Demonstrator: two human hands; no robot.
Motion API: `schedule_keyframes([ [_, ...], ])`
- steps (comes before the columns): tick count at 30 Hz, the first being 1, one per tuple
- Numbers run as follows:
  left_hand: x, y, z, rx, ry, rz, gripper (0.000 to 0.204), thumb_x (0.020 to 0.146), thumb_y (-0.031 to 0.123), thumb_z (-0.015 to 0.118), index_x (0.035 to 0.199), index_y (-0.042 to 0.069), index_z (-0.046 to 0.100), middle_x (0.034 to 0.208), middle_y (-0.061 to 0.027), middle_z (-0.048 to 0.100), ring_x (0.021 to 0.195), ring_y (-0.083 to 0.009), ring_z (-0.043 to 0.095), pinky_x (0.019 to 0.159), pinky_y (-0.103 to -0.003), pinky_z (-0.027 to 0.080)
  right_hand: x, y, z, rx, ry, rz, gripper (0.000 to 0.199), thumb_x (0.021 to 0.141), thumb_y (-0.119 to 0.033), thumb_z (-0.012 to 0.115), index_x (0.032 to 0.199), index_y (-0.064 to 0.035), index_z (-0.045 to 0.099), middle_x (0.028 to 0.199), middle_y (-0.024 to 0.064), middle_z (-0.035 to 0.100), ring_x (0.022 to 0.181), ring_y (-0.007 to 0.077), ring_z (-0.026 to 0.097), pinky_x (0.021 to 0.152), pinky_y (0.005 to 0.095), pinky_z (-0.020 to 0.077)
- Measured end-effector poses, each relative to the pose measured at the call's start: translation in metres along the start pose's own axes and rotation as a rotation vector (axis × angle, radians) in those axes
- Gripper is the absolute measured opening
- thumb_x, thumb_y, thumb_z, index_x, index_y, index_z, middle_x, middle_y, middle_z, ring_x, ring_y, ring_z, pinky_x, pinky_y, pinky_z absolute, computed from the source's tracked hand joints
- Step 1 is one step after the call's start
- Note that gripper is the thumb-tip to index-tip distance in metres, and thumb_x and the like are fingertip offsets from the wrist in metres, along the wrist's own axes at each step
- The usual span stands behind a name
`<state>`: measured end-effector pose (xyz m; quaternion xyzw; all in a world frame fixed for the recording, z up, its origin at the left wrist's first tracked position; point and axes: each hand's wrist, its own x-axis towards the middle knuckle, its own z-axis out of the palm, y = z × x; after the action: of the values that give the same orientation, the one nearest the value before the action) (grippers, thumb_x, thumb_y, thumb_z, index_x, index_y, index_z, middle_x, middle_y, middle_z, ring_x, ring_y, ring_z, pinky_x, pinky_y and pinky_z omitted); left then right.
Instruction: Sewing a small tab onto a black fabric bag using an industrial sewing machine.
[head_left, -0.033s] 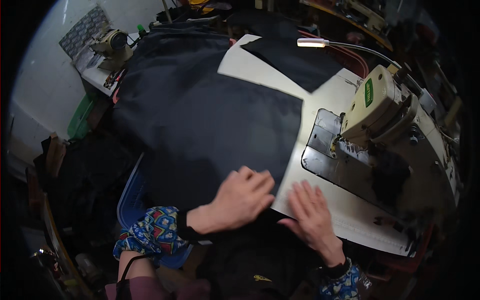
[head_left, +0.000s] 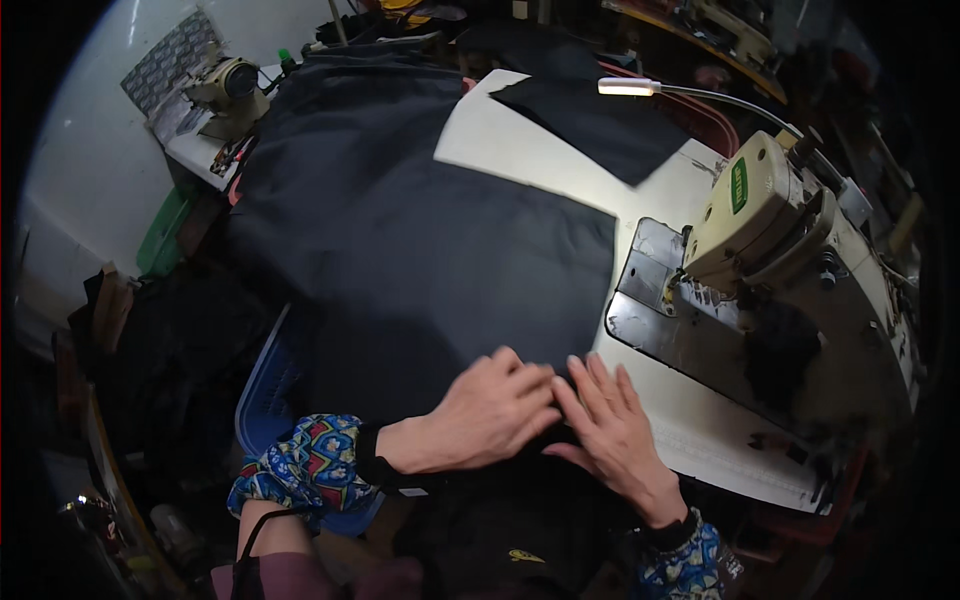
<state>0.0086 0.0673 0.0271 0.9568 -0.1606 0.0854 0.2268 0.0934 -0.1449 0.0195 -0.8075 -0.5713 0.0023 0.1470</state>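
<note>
Curls left hand (head_left: 488, 412) at near right corner of dark cloth (head_left: 430, 255), cannot tell if clamped; holds right hand (head_left: 615, 440) just beside, with fingers apart.

Blue patterned oversleeves (head_left: 318, 462), black cuffs (head_left: 371, 456), mauve clothing (head_left: 290, 577), black garment (head_left: 475, 515), small yellow emblem (head_left: 525, 556)

One cloth (head_left: 430, 270) lies over the left side of the surface (head_left: 700, 425); the sewing machine (head_left: 745, 205) stands toward the right edge. A second cloth (head_left: 605, 125) lies near the far edge.
</note>
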Motion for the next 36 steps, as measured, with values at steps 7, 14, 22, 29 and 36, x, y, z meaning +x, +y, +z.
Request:
schedule_keyframes([
  [7,0.028,-0.186,-0.044,0.351,0.762,-0.387,0.024,0.094,0.020,0.065,0.102,-0.002,0.072,0.103,-0.0209,0.073,0.097,-0.0383,0.069,0.087,-0.042,0.055,-0.028,-0.002,0.012,-0.215,0.077,-0.007,0.053,0.085,-0.006,0.065,0.138,-0.0033,0.057,0.144,0.0151,0.056,0.134,0.0335,0.053,0.111,0.0450,0.0436],
  [14,0.041,-0.242,-0.047,0.285,0.501,-0.564,0.025,0.094,0.025,0.065,0.105,0.005,0.075,0.105,-0.0185,0.073,0.096,-0.0410,0.069,0.085,-0.045,0.057,-0.039,-0.006,0.014,-0.181,0.163,0.076,0.043,0.085,-0.002,0.063,0.127,-0.0045,0.067,0.133,0.0156,0.064,0.127,0.0345,0.059,0.106,0.0457,0.0487],
  [22,0.047,-0.175,-0.135,-0.079,1.020,-0.408,0.027,0.105,0.025,0.057,0.113,0.000,0.067,0.089,-0.0105,0.071,0.081,-0.0216,0.068,0.077,-0.033,0.053,-0.030,-0.005,0.015,-0.174,0.203,0.088,0.043,0.083,-0.001,0.063,0.125,-0.0043,0.068,0.131,0.0160,0.066,0.124,0.0345,0.061,0.103,0.0449,0.0506],
  [29,-0.021,-0.123,-0.164,-1.289,0.703,-0.724,0.032,0.106,0.023,0.054,0.123,-0.002,0.063,0.109,-0.0118,0.071,0.100,-0.0181,0.070,0.093,-0.034,0.055,-0.030,-0.001,0.022,-0.150,0.265,0.100,0.040,0.082,-0.005,0.064,0.122,-0.0032,0.069,0.128,0.0153,0.066,0.121,0.0320,0.062,0.101,0.0428,0.0517],
  [36,-0.139,-0.162,-0.063,0.098,0.807,-0.797,0.039,0.099,0.005,0.054,0.137,-0.004,0.048,0.132,-0.0181,0.059,0.123,-0.0299,0.059,0.107,-0.040,0.045,-0.025,-0.002,0.023,-0.170,0.301,0.002,0.040,0.082,-0.008,0.065,0.121,-0.0020,0.069,0.130,0.0147,0.065,0.118,0.0306,0.061,0.099,0.0406,0.0523],
])
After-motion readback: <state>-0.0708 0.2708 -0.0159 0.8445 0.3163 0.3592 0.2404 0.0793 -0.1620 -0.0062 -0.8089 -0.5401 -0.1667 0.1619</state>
